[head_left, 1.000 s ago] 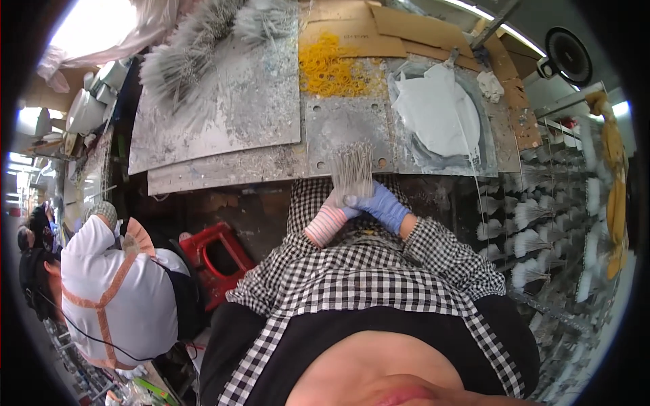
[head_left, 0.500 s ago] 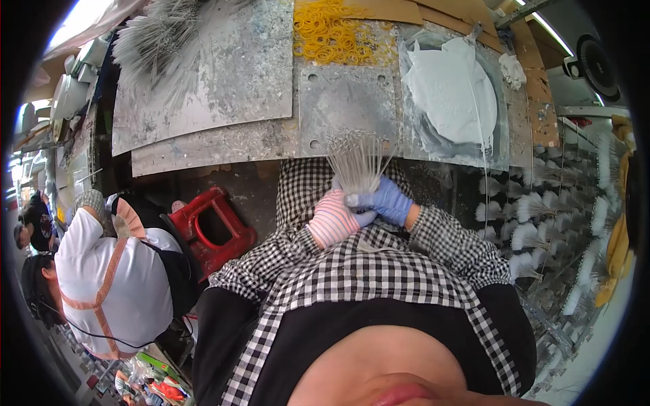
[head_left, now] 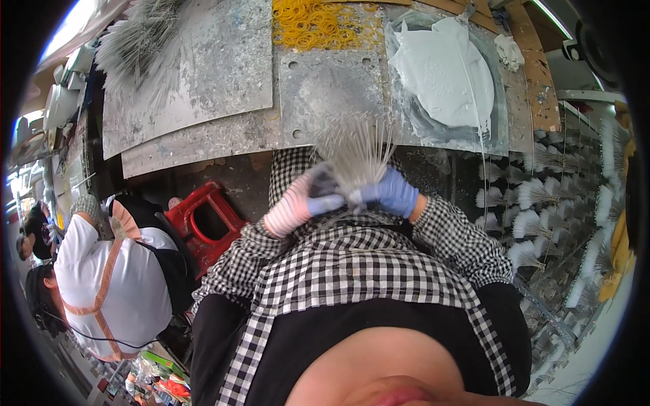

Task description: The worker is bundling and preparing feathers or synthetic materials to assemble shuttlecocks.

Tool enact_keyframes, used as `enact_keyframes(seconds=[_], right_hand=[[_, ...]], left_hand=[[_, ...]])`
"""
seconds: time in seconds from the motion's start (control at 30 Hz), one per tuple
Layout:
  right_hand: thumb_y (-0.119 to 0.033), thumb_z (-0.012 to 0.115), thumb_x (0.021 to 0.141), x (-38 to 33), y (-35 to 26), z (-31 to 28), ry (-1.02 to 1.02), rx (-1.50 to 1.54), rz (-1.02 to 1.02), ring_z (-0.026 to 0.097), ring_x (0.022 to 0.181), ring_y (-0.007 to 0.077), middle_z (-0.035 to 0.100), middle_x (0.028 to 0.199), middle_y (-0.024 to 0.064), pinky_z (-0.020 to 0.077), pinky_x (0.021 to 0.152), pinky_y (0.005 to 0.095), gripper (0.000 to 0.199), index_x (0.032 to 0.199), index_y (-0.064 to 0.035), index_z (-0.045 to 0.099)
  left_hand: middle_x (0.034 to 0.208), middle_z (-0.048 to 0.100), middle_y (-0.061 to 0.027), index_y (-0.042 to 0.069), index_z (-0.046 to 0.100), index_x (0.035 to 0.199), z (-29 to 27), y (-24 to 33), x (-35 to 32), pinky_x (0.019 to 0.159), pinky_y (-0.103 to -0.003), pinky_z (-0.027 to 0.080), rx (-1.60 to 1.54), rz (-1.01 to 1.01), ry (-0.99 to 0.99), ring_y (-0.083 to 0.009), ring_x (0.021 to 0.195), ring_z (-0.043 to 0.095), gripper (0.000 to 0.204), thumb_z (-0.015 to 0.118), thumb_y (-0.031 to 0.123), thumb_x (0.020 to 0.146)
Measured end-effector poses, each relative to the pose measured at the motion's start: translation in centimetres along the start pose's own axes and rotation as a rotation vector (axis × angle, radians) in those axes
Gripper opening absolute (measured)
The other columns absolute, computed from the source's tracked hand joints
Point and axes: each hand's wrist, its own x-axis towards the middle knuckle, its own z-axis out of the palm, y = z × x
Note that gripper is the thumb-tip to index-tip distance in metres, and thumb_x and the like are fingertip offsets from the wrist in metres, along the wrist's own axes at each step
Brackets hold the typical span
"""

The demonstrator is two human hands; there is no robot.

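Observation:
In front of my apron, a fanned bundle of thin grey bristle-like strands points up toward the worktable's near edge. My right hand, in a blue knit glove, is closed around the lower end of the bundle. On the other side is my left hand, in a pink-and-white striped glove with darker fingertips. Its thumb and fingers are apart, curved beside the strands and slightly smeared by motion. Whether those fingertips touch the bundle is hard to see. The strand tips are blurred too.
The worktable holds loose grey strands, yellow rubber bands and a tray of white paste. A red stool stands left, beside a person in white. White-tipped strand bundles hang in rows at right.
My left hand has moved left, off the bundle's base, and its fingers have parted. My right hand keeps hold of the bundle. The view has shifted slightly, so the table sits higher.

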Motion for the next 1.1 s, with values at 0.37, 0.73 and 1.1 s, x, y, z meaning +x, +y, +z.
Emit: enact_keyframes(seconds=[0.37,0.73,1.1], right_hand=[[-0.025,0.095,0.072,1.1,-6.7,1.7,-0.591,-0.685,-0.120,0.063,0.119,0.0243,0.069,0.119,0.0100,0.0519,0.104,0.0384,0.065,0.125,-0.0018,0.065],[-0.045,0.081,0.076,10.2,-6.5,-2.0,0.537,-1.554,-0.958,0.056,0.124,0.0359,0.063,0.126,0.0188,0.0363,0.117,0.0457,0.078,0.136,-0.0008,0.055],[-0.052,0.075,0.087,3.3,-21.9,8.2,0.254,-1.558,-1.325,0.066,0.115,0.0309,0.067,0.125,0.0194,0.0540,0.096,0.0410,0.069,0.137,-0.0060,0.061]], left_hand=[[0.133,0.065,-0.0202,-0.001,0.041,0.153,5.4,12.3,3.6,0.100,-0.037,0.054,0.655,0.767,-0.153,-0.0238,0.119,0.067,0.090,0.085,0.005,0.075],[0.090,0.068,-0.0039,0.001,0.038,0.150,-0.3,8.5,12.3,0.087,-0.031,0.057,0.880,1.207,0.533,-0.0149,0.090,0.069,0.084,0.078,-0.010,0.076],[0.092,0.074,-0.0068,0.007,0.067,0.106,0.1,10.5,11.7,0.082,-0.033,0.058,0.708,0.805,0.408,-0.0172,0.090,0.072,0.032,0.081,0.015,0.079]])
